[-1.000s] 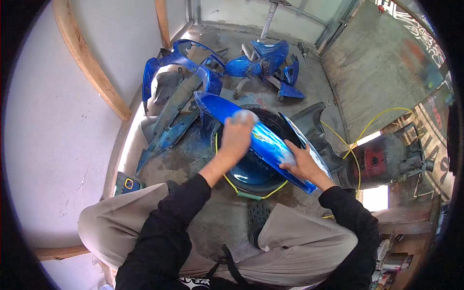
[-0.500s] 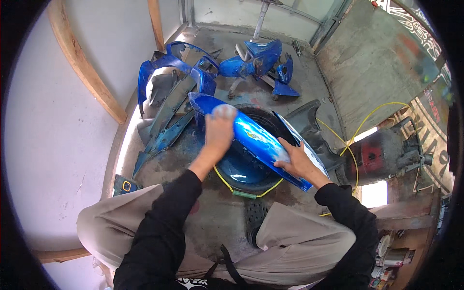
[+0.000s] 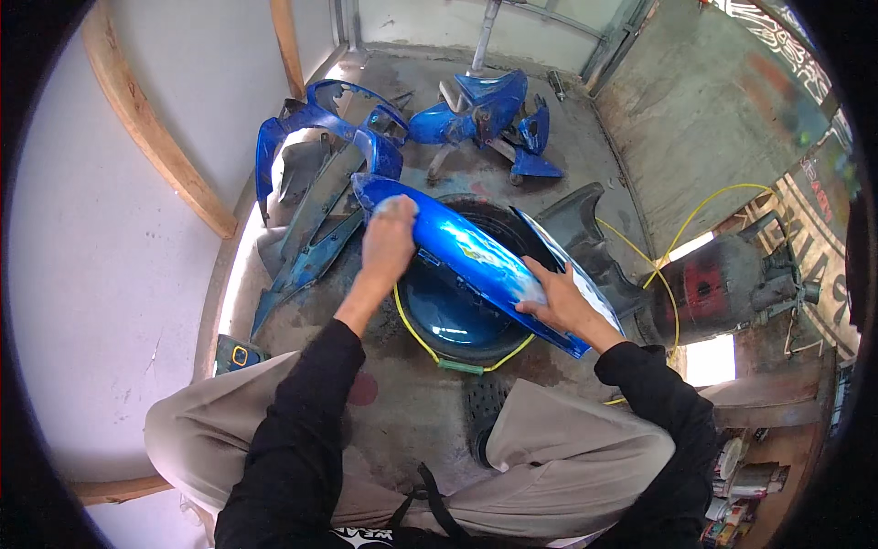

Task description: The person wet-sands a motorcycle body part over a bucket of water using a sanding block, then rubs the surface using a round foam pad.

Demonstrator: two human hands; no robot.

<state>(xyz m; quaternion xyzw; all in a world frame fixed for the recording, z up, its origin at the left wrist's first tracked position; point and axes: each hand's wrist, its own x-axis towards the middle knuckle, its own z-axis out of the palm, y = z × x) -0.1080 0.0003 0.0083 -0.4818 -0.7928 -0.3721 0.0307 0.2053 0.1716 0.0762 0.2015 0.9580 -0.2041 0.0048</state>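
Observation:
A long glossy blue motorcycle body panel [image 3: 448,236] slants over a round dark tub [image 3: 450,334] that holds liquid. My right hand [image 3: 555,300] grips the panel near its lower right end, thumb on top, the other fingers partly out of sight. Toward the upper left end, my left hand [image 3: 389,242] is closed on a pale pad [image 3: 395,205] pressed to the blue surface. What the pad is made of cannot be made out. Behind my right hand, a second panel with a white, shiny face [image 3: 572,261] leans at the tub's right side.
Blue fairing pieces [image 3: 329,119] lie at the back left, with more blue parts [image 3: 480,114] on a stand. Dark plastic parts [image 3: 306,252] lie left of the tub. On the right are a black and red tank [image 3: 709,291], a yellow hose [image 3: 672,247] and a shelf of cans [image 3: 745,480].
My left hand has slid the pad up and left along the panel, closer to its upper end. The right hand keeps its grip in nearly the same place.

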